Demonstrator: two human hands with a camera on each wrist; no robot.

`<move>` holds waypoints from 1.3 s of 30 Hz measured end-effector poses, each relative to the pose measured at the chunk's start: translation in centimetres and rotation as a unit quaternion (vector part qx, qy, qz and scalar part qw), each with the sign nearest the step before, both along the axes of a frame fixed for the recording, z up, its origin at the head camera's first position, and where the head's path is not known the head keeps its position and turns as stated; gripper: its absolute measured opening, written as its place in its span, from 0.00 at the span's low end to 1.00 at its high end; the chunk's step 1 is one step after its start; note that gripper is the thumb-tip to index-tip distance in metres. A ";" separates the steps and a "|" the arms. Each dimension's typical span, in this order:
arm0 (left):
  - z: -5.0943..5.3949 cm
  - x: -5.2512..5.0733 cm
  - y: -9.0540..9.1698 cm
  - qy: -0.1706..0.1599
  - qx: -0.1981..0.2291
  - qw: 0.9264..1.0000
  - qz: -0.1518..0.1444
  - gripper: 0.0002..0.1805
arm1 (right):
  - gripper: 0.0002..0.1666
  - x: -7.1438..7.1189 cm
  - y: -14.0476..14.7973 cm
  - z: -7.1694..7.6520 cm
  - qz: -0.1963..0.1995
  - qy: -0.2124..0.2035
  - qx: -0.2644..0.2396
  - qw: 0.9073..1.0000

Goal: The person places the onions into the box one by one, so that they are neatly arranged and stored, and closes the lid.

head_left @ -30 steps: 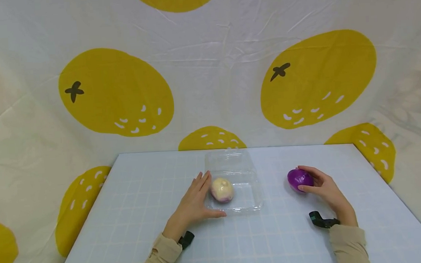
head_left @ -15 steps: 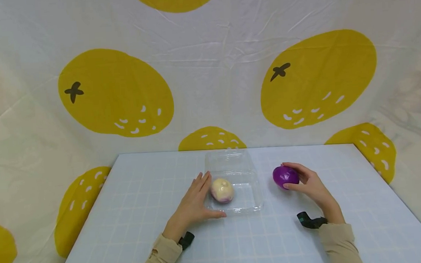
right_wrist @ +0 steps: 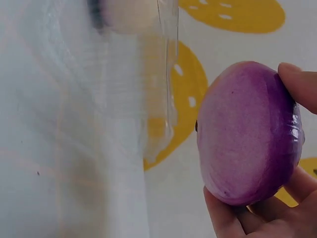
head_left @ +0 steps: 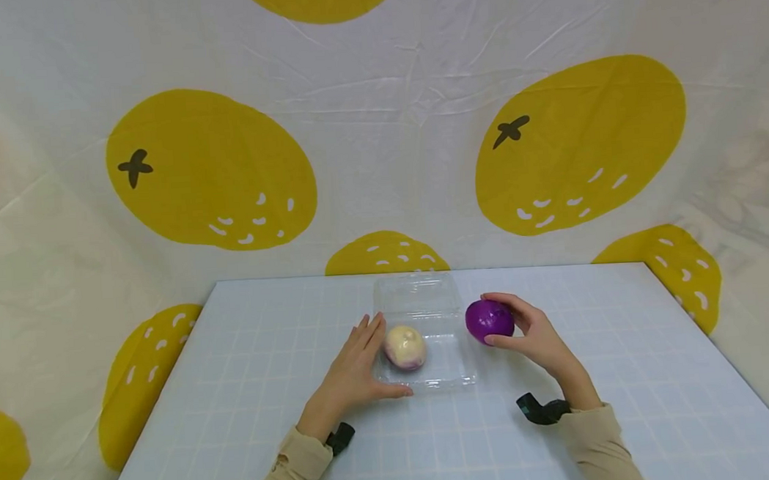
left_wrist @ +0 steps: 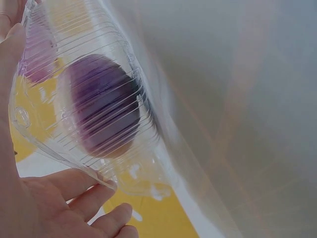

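My right hand [head_left: 543,342] holds a glossy round purple vegetable [head_left: 489,322] between thumb and fingers, just right of a clear plastic clamshell box [head_left: 449,353]. The right wrist view shows the paler pinkish underside of this purple vegetable [right_wrist: 242,134], raised off the table. Inside the box, on its left side, sits a cream-coloured round vegetable [head_left: 405,347] with a purple base. With fingers extended, my left hand [head_left: 349,378] spans the box's left side, its thumb along the front edge. The left wrist view shows fingertips touching the box's rim.
The box's clear lid [head_left: 417,294] lies folded back behind its base. Everything stands on a pale table [head_left: 266,357] with a grid pattern. Behind the table hangs a white cloth [head_left: 393,159] printed with yellow fruit. A dark wrist camera [head_left: 542,409] sits on the right wrist.
My right hand has carried the purple vegetable leftward, from well right of the box to beside its right edge. The left hand, the box and the cream-coloured vegetable have stayed in place.
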State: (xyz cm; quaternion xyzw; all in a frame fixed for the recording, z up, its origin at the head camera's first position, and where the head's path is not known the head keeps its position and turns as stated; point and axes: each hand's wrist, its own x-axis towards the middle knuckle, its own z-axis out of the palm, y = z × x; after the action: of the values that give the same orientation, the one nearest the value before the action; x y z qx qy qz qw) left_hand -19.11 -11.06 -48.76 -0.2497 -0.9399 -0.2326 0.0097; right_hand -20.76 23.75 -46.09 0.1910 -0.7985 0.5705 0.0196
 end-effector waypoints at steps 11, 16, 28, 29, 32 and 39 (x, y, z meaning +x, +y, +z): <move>0.1 0.0 0.1 -0.006 0.000 1.000 0.007 0.73 | 0.42 0.5 -3.7 -0.2 0.022 -0.009 0.033 0.999; 0.1 0.1 0.1 0.001 0.004 1.000 0.007 0.72 | 0.42 0.8 -5.0 -0.3 0.047 -0.001 0.051 0.998; 0.1 0.1 0.1 0.008 0.005 1.000 -0.004 0.72 | 0.39 1.4 -6.7 -0.5 0.073 0.095 0.147 0.982; 0.1 0.1 0.0 0.009 0.005 1.000 -0.004 0.72 | 0.39 1.5 -6.8 -0.5 0.071 0.099 0.155 0.980; 0.0 0.1 0.0 0.010 0.006 1.000 -0.004 0.72 | 0.38 1.5 -7.2 -0.5 0.068 0.101 0.171 0.978; -0.1 0.0 0.0 0.007 0.008 1.000 -0.002 0.73 | 0.36 1.8 -7.7 -0.6 0.058 0.094 0.202 0.973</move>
State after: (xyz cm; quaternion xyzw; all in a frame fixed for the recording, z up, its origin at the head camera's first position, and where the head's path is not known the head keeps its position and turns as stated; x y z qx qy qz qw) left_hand -19.10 -11.07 -48.83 -0.2534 -0.9375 -0.2379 0.0178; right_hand -19.00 16.03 -46.69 0.2904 -0.8793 0.3769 0.0225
